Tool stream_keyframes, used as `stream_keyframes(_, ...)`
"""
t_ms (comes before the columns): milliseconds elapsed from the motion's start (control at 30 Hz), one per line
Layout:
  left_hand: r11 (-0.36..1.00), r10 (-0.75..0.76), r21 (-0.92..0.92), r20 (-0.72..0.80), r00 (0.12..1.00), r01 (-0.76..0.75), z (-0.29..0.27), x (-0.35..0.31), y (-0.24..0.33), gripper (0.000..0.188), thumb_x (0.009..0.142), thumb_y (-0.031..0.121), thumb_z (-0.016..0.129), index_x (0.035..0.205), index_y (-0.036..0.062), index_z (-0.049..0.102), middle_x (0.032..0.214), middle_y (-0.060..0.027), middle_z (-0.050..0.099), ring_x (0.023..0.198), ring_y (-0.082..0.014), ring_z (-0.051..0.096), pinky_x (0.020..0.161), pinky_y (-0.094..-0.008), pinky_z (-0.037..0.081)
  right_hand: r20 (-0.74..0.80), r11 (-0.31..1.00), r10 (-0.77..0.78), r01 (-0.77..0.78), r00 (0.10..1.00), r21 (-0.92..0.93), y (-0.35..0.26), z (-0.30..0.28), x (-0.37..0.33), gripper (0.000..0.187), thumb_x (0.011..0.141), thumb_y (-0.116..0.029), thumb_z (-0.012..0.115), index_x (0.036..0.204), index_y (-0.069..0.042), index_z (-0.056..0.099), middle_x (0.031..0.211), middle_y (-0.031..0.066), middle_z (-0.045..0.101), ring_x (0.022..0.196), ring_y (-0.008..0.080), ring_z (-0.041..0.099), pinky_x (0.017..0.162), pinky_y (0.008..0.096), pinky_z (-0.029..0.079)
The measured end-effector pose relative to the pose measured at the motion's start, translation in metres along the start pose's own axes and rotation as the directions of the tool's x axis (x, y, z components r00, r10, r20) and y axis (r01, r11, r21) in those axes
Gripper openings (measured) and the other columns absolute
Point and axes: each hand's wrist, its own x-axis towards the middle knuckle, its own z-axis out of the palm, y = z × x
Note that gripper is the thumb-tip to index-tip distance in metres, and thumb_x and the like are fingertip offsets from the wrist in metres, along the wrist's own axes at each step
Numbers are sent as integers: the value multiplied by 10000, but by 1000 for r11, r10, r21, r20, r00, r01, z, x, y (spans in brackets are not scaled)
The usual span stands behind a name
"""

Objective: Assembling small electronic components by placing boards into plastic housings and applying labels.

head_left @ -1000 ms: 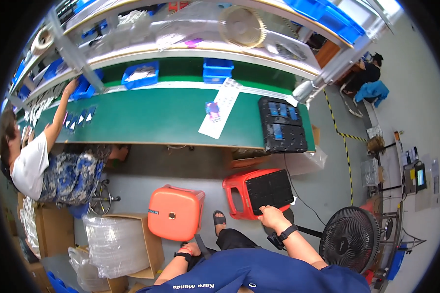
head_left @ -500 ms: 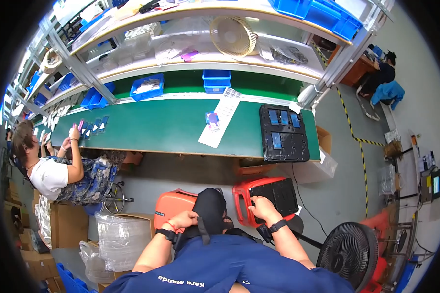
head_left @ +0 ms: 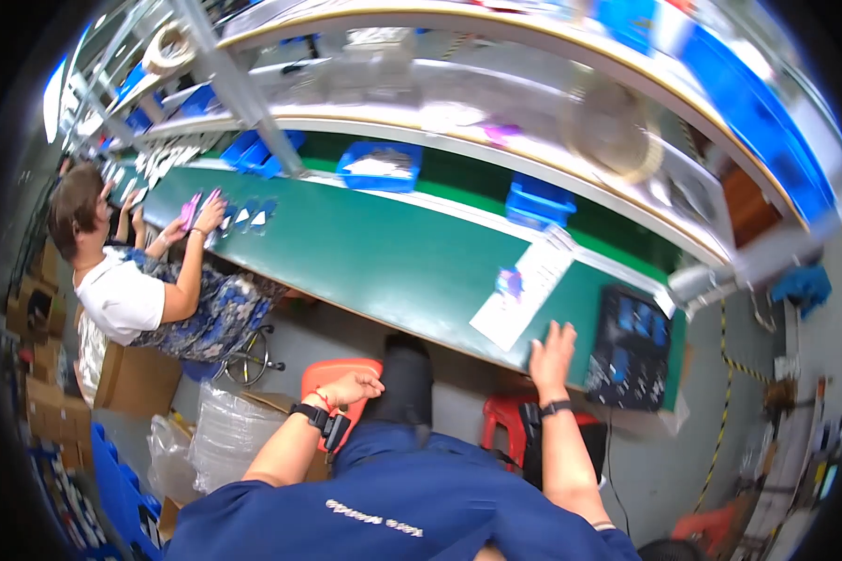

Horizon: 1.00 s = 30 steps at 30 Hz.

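While our two hands are well apart, each is unclasped: the right hand spreads its fingers at the bench's front edge, and we cannot tell whether it touches the green bench or hangs just above it. Our left hand, fingers loosely stretched, is over the orange stool, beside our dark-clothed knee; contact with the seat is unclear to us.

To the right of our right hand, by the bench's right front corner, we see the black tray with several blue pieces on it. To that hand's left, the long white sheet slants from the bench's back edge toward its front edge, a purple-and-blue packet on it. Below the front edge, partly behind our right forearm, is a red stool.

Along the back edge we see a blue bin with pale contents. Toward the bench's left end, a co-worker holds something pink.
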Motion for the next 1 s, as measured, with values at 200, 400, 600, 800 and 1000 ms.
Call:
stream_keyframes(200, 865, -276, 249, -489, 828, 435, -113, 118, -245, 669, 711, 331, 729, 1251, 24, 480, 1048, -151, 642, 1049, -296, 590, 880, -363, 474, -42, 981, -63, 54, 997, -187, -16, 35, 0, 552, 899, -155, 469, 1366, 77, 288, 1412, 311, 263, 1319, 440, 237, 1095, 481, 173)
stream_keyframes(400, 733, -658, 202, -33, 752, 650, -61, 142, -281, 1045, 598, 425, 801, 1447, 254, 215, 1525, -112, 143, 1396, -338, 149, 1063, -607, 233, 330, 921, -49, 171, 943, -349, -9, 8, -2, 642, 928, -273, 447, 1393, 96, 201, 1418, 362, 182, 1328, 477, 188, 1092, 496, 181)
stream_keyframes(600, 749, -587, 131, -322, 743, 649, -52, 160, -193, 638, 755, 390, 651, 1346, 319, 422, 1497, -108, 243, 1380, -391, 163, 1021, -724, 35, 310, 824, -30, 199, 950, -530, 118, -5, 6, 918, 863, -552, 492, 1418, 81, 124, 1436, 364, 105, 1350, 474, 129, 1095, 497, 212)
stream_keyframes(800, 701, -637, 367, -63, 768, 611, -81, 128, -215, 965, 536, 445, 848, 1375, 305, 391, 1453, -45, 336, 1354, -336, 260, 1024, -717, 109, 426, 672, -319, 519, 847, -528, 95, -4, 17, 1044, 789, -670, 496, 1435, 48, 99, 1453, 335, 99, 1356, 467, 126, 1079, 511, 242)
stream_keyframes(1000, 729, -551, 453, -57, 832, 514, -59, 152, -204, 1031, 458, 504, 859, 1355, 250, 418, 1366, -49, 445, 1308, -331, 340, 1002, -701, 212, 310, 683, -327, 450, 893, -575, 76, 13, 23, 1021, 768, -779, 306, 1448, -35, 143, 1459, 266, 182, 1321, 430, 254, 1019, 511, 320)
